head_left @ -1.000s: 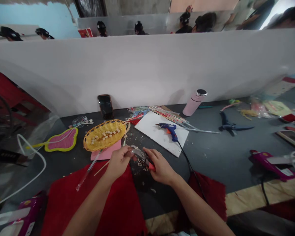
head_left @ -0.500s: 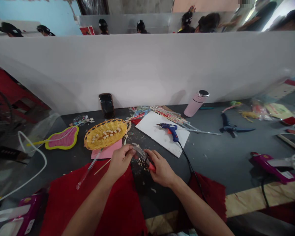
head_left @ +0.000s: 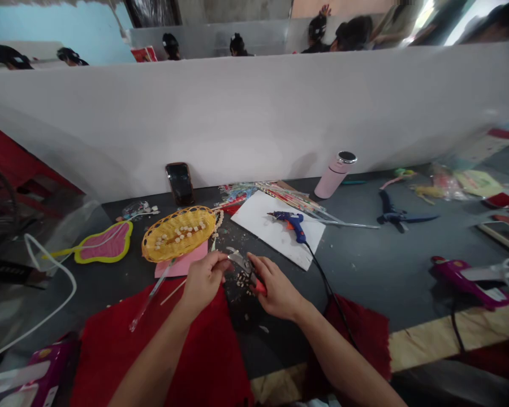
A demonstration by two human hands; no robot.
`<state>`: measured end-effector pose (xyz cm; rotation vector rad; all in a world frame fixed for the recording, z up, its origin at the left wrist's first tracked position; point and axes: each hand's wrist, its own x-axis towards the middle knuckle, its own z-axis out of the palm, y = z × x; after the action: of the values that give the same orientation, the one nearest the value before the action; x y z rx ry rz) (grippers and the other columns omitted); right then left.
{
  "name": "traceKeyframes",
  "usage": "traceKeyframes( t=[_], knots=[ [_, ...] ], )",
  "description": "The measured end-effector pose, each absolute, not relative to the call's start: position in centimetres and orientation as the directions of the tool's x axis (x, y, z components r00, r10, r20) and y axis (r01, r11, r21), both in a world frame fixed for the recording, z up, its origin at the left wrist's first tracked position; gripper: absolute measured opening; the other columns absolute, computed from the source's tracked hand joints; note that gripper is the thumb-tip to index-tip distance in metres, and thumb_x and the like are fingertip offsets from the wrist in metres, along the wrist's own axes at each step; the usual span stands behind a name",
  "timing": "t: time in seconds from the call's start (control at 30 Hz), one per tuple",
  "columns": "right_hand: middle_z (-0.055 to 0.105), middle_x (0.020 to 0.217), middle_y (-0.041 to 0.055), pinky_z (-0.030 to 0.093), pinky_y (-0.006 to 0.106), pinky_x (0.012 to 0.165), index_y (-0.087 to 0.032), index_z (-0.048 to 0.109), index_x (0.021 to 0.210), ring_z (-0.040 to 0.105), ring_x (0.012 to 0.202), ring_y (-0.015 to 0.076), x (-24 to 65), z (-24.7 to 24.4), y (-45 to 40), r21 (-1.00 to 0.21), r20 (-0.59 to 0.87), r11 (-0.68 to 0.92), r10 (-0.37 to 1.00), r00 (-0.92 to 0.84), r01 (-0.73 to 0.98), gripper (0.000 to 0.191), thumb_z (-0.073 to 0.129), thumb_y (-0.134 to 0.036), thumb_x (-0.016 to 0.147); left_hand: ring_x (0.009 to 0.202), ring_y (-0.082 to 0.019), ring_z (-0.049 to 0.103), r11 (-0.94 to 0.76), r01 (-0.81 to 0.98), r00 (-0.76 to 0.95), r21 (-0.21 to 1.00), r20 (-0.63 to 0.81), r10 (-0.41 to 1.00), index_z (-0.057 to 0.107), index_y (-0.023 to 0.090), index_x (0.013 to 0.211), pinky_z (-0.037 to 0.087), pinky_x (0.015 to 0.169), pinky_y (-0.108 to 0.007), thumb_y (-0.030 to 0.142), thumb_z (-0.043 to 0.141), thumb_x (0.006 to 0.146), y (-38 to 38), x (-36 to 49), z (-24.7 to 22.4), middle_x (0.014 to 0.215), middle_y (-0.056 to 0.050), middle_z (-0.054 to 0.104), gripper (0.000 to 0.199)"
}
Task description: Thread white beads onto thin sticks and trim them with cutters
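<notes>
My right hand (head_left: 275, 285) is wrapped round the red handle of a small cutting tool (head_left: 241, 262), its metal jaws pointing up and left. Close to the jaws, my left hand (head_left: 206, 278) is pinched; whatever is between its fingertips is too small to make out. Small pale bits (head_left: 244, 281) lie on the dark table under the tool. A yellow woven basket (head_left: 180, 249) holding several pale beads stands behind my left hand, partly over a pink sheet (head_left: 186, 264). Red cloth (head_left: 207, 350) lies beneath my left forearm.
A blue glue gun (head_left: 294, 223) rests on a white board (head_left: 267, 232), its cord running toward the front edge. Behind are a phone (head_left: 180, 183), straws and sticks (head_left: 284, 198) and a pink bottle (head_left: 335, 175). Blue pliers (head_left: 396, 215) and a purple device (head_left: 470, 280) lie right.
The view has shifted slightly. My left fingertips have moved a little away from the tool's jaws; my right hand keeps its hold on the tool.
</notes>
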<state>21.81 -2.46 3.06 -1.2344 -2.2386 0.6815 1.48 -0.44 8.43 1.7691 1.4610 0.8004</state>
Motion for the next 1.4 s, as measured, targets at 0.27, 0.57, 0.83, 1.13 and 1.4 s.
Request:
traceKeyframes(
  t=[0.27,0.57,0.83,1.13,1.4],
  knots=[
    [0.046,0.121,0.0123,0.039,0.04,0.098,-0.017,0.029,0.135,0.046,0.11,0.0232,21.5,3.3,-2.6,-0.661,0.199,0.463,0.867,-0.457,0.59,0.074,0.049,-0.006,0.065,0.05,-0.012,0.055,-0.122,0.517,0.214,0.847,0.009,0.977,0.061,0.018,0.078,0.04,0.052,-0.022,0.029,0.046,0.085,-0.5,1.1,8.6,0.06,0.001,0.062,0.02],
    [0.048,0.12,0.0114,0.04,0.039,0.097,-0.018,0.03,0.134,0.048,0.109,0.0228,21.3,3.3,-2.7,-0.662,0.186,0.437,0.883,-0.431,0.609,0.073,0.049,-0.005,0.064,0.051,-0.012,0.055,-0.138,0.5,0.209,0.855,0.035,0.977,0.06,0.018,0.079,0.041,0.054,-0.023,0.029,0.047,0.085,-0.7,1.1,8.5,0.064,0.001,0.063,0.018],
    [0.043,0.128,0.0127,0.036,0.042,0.099,-0.018,0.023,0.139,0.041,0.116,0.0244,21.9,3.2,-2.4,-0.609,0.21,0.518,0.836,-0.508,0.601,0.08,0.05,-0.008,0.064,0.043,-0.007,0.048,0.012,0.303,0.343,0.953,-0.121,0.931,0.054,0.016,0.076,0.037,0.044,-0.019,0.029,0.048,0.084,-0.4,0.5,9.1,0.067,-0.001,0.065,0.017],
    [0.046,0.123,0.0117,0.038,0.041,0.099,-0.019,0.029,0.135,0.045,0.112,0.0233,21.7,3.3,-2.4,-0.66,0.216,0.5,0.841,-0.496,0.561,0.077,0.048,-0.005,0.061,0.043,-0.006,0.047,0.057,0.32,0.353,0.946,-0.175,0.919,0.052,0.016,0.077,0.036,0.045,-0.019,0.032,0.047,0.084,-0.2,0.3,9.0,0.067,-0.001,0.064,0.018],
    [0.049,0.116,0.0104,0.043,0.036,0.094,-0.019,0.032,0.132,0.05,0.104,0.0213,21.1,3.6,-2.8,-0.695,0.183,0.422,0.887,-0.424,0.583,0.071,0.048,-0.004,0.065,0.047,-0.01,0.053,-0.074,0.415,0.249,0.907,-0.035,0.968,0.058,0.017,0.08,0.041,0.05,-0.021,0.034,0.045,0.086,-0.3,0.8,8.4,0.068,0.0,0.065,0.023]
  ],
)
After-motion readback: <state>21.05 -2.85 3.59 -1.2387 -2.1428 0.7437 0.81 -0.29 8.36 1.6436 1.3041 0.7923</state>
